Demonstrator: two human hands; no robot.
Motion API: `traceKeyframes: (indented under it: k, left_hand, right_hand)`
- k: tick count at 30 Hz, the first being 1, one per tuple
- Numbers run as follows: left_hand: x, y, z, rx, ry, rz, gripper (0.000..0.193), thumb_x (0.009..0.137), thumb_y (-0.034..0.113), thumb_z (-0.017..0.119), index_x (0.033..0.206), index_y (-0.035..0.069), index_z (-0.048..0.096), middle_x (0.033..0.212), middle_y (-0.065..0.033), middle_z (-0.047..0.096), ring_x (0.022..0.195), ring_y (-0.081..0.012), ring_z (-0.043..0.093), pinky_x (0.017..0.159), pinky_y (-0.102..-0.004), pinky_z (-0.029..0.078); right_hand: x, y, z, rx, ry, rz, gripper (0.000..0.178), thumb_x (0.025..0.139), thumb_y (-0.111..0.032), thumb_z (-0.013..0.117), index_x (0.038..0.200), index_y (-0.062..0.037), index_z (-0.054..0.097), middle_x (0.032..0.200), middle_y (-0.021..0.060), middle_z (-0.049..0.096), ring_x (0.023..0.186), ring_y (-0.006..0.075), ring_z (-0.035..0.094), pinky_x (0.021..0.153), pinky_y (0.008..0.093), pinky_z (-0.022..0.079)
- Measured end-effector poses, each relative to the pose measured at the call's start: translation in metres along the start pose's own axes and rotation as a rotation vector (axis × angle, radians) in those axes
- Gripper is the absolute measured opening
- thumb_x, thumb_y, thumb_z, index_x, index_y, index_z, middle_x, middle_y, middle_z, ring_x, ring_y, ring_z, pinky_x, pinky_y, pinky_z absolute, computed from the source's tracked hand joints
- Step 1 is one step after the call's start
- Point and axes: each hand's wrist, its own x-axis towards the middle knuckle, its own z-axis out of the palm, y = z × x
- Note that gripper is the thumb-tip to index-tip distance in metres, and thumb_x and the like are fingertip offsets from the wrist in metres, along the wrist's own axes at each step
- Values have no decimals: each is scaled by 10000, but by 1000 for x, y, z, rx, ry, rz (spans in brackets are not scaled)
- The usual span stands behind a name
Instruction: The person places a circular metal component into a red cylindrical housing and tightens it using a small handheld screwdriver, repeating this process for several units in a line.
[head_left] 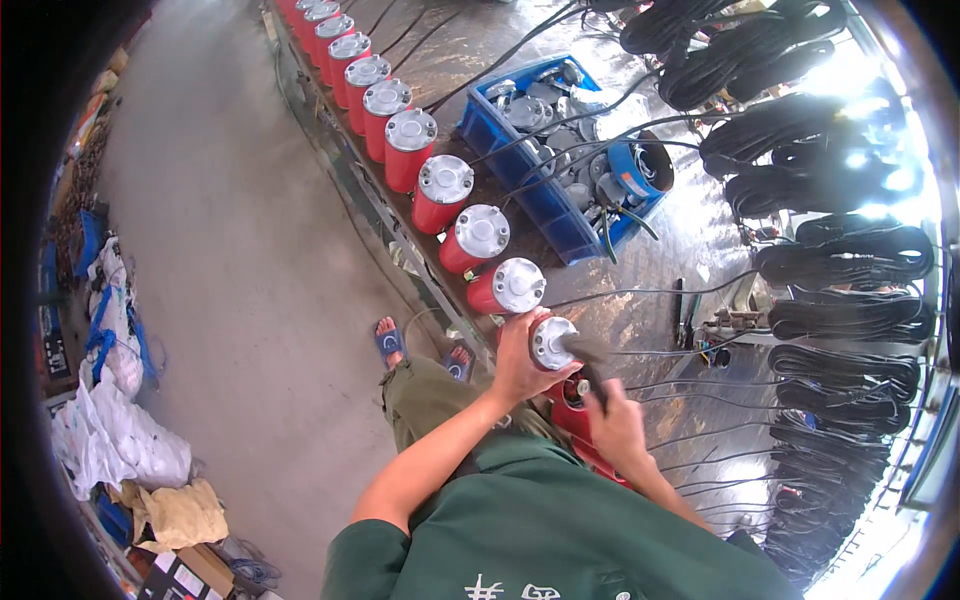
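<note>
My left hand (pixel 516 362) is wrapped around a red cylinder with a silver metal cap (pixel 551 343), steadying it near the bench's edge. In my right hand (pixel 618 430) is a hammer (pixel 587 348); its dark head is at the right side of that cap, and whether the two touch I cannot tell. Just nearer to me stands another red cylinder (pixel 572 393), its top partly hidden by my right hand and the hammer. Beyond my left hand, a capped red cylinder (pixel 518 286) starts a row of several similar ones running away along the edge.
A blue crate (pixel 520 185) full of loose metal caps sits on the bench, with a blue tape roll (pixel 630 170) in it. Black cable coils (pixel 845 250) line the right side, their leads crossing the bench. White plastic bags (pixel 125 435) lie at the floor's left.
</note>
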Motion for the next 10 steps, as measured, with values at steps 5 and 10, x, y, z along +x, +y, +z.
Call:
traceKeyframes:
  k: [5,10]
  left_hand:
    - [-3,-4,7,-43,45,-10,1036,622,320,1022,1458,29,484,1320,-151,631,1230,-367,606,1093,-473,440]
    - [-3,-7,9,-46,52,-2,1009,636,334,1018,1444,41,490,1315,-153,633,1229,-369,607,1089,-483,445]
  right_hand:
    - [6,-2,-35,-93,-240,142,284,1028,-271,715,1053,8,671,758,253,666,728,404,732,646,465,518]
    - [-7,24,-1,-8,55,-111,300,1017,-219,741,1199,2,652,767,173,719,628,297,666,629,388,512]
